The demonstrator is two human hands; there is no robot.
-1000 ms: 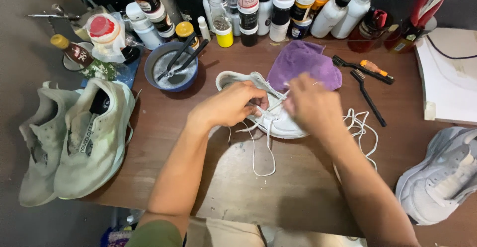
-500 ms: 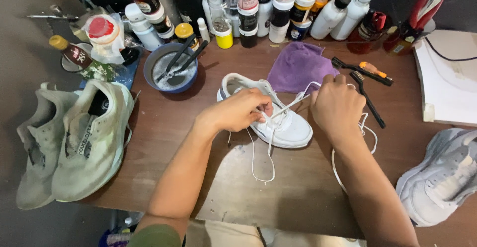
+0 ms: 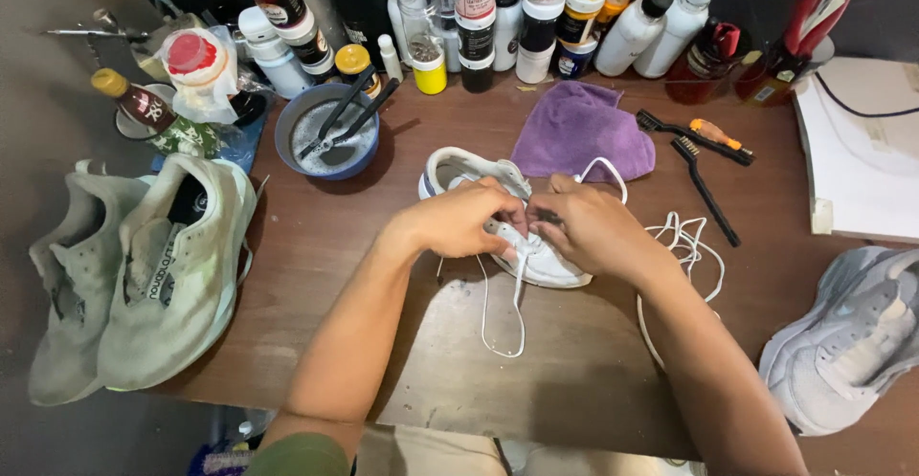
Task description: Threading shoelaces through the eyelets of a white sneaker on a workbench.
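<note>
Your left hand (image 3: 459,220) and right hand (image 3: 589,229) meet over the white shoe (image 3: 517,237), which sits in the middle of the wooden table (image 3: 316,275), just in front of the purple cloth (image 3: 579,132). Both sets of fingers are pinched narrow on the white lace (image 3: 517,289) at the eyelets, though which eyelet is hard to tell, since your knuckles cover it. The likeliest trouble is the loose lace: one loop hangs toward you and a tangle (image 3: 684,242) lies by your right wrist, so a sharp pull could knot it or drag the shoe sideways. Behind the shoe, the blue bowl (image 3: 330,136) with its tools and the row of bottles (image 3: 536,17) stand near, so a wide elbow could tip them. The black brushes (image 3: 704,165) lie just right. Your best open room is the bare stretch near the front edge.
</note>
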